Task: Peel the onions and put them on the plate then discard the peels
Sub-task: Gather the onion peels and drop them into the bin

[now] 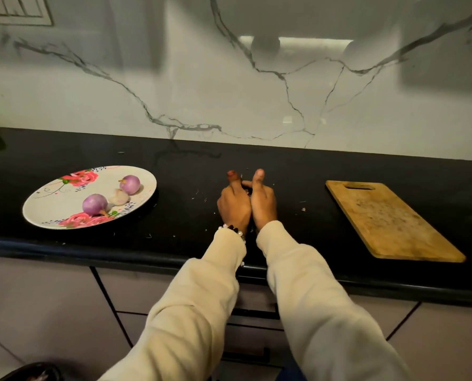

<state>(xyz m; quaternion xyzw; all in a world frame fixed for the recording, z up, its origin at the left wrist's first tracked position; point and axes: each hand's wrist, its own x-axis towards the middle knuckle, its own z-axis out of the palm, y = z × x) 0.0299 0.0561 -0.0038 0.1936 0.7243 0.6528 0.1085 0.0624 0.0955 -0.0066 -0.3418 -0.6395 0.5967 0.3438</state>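
At frame centre, left hand and right hand press together on the counter, fingers curled; what they hold is hidden. Left of centre, plate carries two peeled onions. Right, cutting board.

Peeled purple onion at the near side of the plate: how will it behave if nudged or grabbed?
The near onion looks round and smooth, so it probably rolls easily on the shallow plate. Its glossy peeled skin suggests it may be slippery. It looks firm, likely not fragile.
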